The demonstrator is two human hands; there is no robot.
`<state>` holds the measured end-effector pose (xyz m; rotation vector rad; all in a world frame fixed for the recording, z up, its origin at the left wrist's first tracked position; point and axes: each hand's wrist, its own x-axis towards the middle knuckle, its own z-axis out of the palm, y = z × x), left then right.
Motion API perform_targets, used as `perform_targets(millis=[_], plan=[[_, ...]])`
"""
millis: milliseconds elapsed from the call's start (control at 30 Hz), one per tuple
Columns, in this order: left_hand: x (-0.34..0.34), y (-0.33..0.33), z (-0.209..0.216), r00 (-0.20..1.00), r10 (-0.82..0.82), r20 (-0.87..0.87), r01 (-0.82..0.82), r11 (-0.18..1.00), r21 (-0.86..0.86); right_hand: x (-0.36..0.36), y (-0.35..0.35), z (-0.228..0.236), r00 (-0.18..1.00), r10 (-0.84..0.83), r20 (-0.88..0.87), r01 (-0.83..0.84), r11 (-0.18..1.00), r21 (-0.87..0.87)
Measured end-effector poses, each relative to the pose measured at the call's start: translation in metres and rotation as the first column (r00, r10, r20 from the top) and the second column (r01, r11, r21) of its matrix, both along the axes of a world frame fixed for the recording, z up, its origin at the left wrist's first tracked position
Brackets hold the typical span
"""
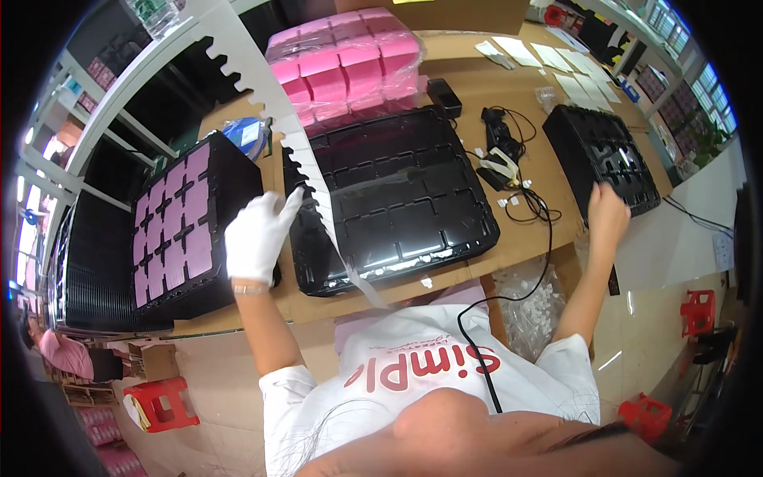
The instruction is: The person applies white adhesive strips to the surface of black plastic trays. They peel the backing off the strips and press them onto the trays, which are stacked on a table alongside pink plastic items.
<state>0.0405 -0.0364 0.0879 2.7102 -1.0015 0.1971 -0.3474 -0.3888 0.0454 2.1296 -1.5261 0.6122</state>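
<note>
My left hand (pixel 259 238), in a white glove, is at the left side of a large black plastic tray (pixel 397 199). Its thumb and forefinger are apart, and the forefinger reaches toward a long white strip with a notched edge (pixel 306 163). That strip slants down across the tray's left part; whether the finger touches it I cannot tell. My bare right hand (pixel 609 211) is closed at the near edge of a smaller black tray (pixel 616 159) on the right. What its fingers hold, if anything, is hidden.
On the left stands a black tray with pink pads (pixel 175 222), beside stacked black trays (pixel 95 262). Wrapped pink blocks (pixel 346 67) sit behind. A black cable (pixel 540 211) runs over the bench edge past a bag of small white pieces (pixel 524 314). Papers (pixel 517 52) lie far right.
</note>
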Motion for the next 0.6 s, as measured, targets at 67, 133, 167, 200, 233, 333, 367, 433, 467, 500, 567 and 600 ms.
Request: perform_targets(millis=[67,133,167,200,233,333,367,433,467,500,567,600], plan=[[0.026,-0.022,0.001,0.998,-0.043,0.048,0.040,0.997,0.061,0.078,-0.004,0.039,0.933,0.343,0.110,-0.336,0.939,-0.077],[0.049,-0.061,-0.002,0.985,-0.173,0.010,0.173,0.985,-0.010,0.162,-0.003,0.051,0.566,0.748,0.346,-0.746,0.644,-0.171],[0.060,-0.092,-0.006,0.972,-0.232,-0.035,0.231,0.972,-0.033,0.198,-0.014,0.050,0.397,0.885,0.243,-0.870,0.447,-0.208],[0.073,-0.121,-0.010,0.967,-0.226,-0.120,0.224,0.974,-0.026,0.239,-0.022,0.040,0.202,0.940,0.275,-0.948,0.258,-0.185],[0.081,-0.136,-0.020,0.970,-0.243,-0.020,0.240,0.967,-0.087,0.282,-0.030,0.032,0.111,0.976,0.185,-0.967,0.149,-0.209],[0.102,-0.169,-0.040,0.952,-0.301,0.064,0.307,0.936,-0.172,0.383,-0.038,0.026,0.056,0.996,0.071,-0.987,0.066,-0.147],[0.096,-0.177,-0.036,0.949,-0.310,0.053,0.315,0.933,-0.173,0.406,-0.043,0.022,0.079,0.997,0.011,-0.986,0.080,-0.145],[0.095,-0.178,-0.036,0.946,-0.303,0.117,0.322,0.920,-0.225,0.431,-0.043,0.026,0.129,0.988,-0.083,-0.985,0.118,-0.127],[0.096,-0.179,-0.035,0.944,-0.303,0.134,0.328,0.911,-0.250,0.438,-0.046,0.028,0.169,0.978,-0.119,-0.982,0.156,-0.109],[0.097,-0.178,-0.035,0.950,-0.295,0.105,0.313,0.915,-0.257,0.442,-0.046,0.030,0.206,0.966,-0.154,-0.977,0.195,-0.086],[0.101,-0.179,-0.031,0.957,-0.286,0.047,0.288,0.919,-0.270,0.444,-0.054,0.035,0.190,0.981,-0.027,-0.981,0.190,0.023],[0.104,-0.179,-0.031,0.955,-0.295,0.030,0.292,0.916,-0.274,0.443,-0.055,0.039,0.185,0.982,0.037,-0.980,0.181,0.080]])
